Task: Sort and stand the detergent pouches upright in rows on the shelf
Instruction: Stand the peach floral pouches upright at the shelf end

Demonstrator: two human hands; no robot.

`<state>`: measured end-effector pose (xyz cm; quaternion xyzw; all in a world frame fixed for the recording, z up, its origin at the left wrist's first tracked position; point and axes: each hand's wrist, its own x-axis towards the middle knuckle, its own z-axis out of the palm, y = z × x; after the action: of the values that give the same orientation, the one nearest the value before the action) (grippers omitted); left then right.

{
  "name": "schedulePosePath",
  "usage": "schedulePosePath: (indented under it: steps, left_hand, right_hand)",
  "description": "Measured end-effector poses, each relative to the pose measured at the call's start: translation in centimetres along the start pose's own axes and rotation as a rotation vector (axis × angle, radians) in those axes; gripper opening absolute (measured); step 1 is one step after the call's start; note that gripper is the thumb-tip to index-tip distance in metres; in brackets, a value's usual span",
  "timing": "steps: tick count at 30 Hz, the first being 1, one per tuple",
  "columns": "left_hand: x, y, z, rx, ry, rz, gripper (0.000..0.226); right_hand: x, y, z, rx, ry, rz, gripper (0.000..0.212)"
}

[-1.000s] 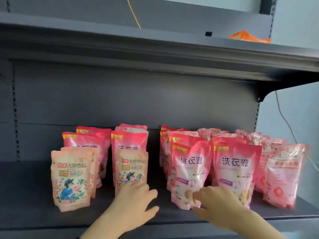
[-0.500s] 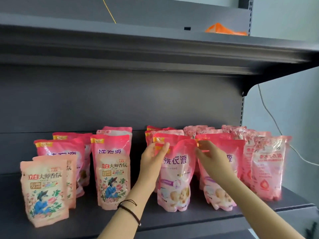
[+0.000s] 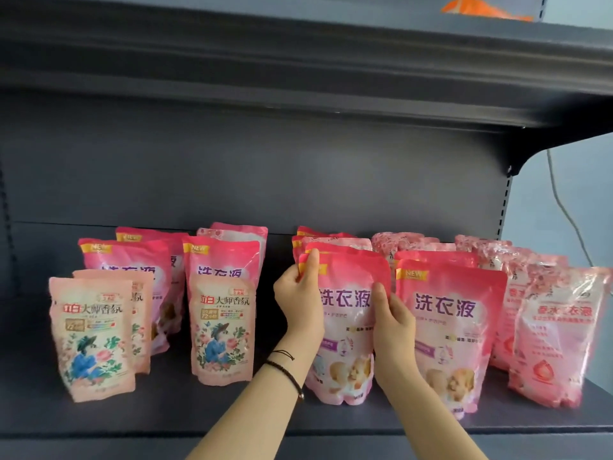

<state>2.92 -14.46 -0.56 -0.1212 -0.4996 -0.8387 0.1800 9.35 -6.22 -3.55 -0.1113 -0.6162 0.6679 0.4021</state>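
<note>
the left hand pinches the top left corner of the front pink pouch, thumb over the seal. the right hand curls round its right edge, just beside the neighbouring pink pouch. the held pouch stands on the shelf near the front lip, heading a row of like pouches. to do this well, the person should probably settle its base flat, face it forward, and let go only once it stands without leaning on its neighbour.

The pink pouch reads "洗衣液". Its neighbour reads the same, plus "NEW" on a yellow corner. Peach pouches read "立白 大师香氛", "3.8元" and "72小时".
</note>
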Motion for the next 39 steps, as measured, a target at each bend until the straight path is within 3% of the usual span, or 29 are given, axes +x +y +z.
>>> schedulePosePath:
  steps: [7,10,14,18,21,24,27,31,35,39]
  left_hand:
    - [1.2,-0.2,-1.1,0.006,-0.008,0.020,0.057]
    - [1.8,-0.3,-1.7,0.062,-0.083,-0.005,0.055]
    - [2.6,0.2,-3.8,0.267,-0.302,0.092,0.052]
    - [3.1,1.4,-6.1,0.554,-0.532,0.217,0.040]
    - [2.5,2.2,-6.6,0.689,-0.641,0.153,0.031]
    - [1.4,3.2,-6.5,0.746,-0.685,-0.023,0.029]
    - [0.7,4.6,-7.8,0.966,-0.750,-0.034,0.037]
    - [0.2,7.2,-11.5,1.287,-0.973,0.205,0.032]
    - [1.6,9.3,-17.4,1.623,-1.089,0.623,0.038]
    - [5.3,12.0,-25.5,1.789,-1.184,0.708,0.041]
  right_hand:
    - [0.2,1.1,1.1,0.292,-0.128,0.120,0.038]
    - [0.4,1.2,0.4,0.231,-0.211,0.066,0.040]
    - [1.2,1.3,-1.8,-0.090,-0.291,-0.068,0.046]
    - [2.3,1.0,-3.8,-0.575,-0.377,-0.285,0.033]
    - [2.5,0.1,-4.8,-0.841,-0.442,-0.327,0.026]
    - [3.0,-2.1,-5.2,-1.124,-0.506,-0.402,0.037]
    - [2.3,-4.3,-4.9,-1.511,-0.662,-0.268,0.044]
    - [-0.1,-5.9,-2.3,-1.621,-0.761,-0.264,0.024]
    - [-4.1,-6.8,3.0,-1.767,-0.739,-0.467,0.027]
    - [-8.9,-7.0,9.7,-1.862,-0.806,-0.543,0.032]
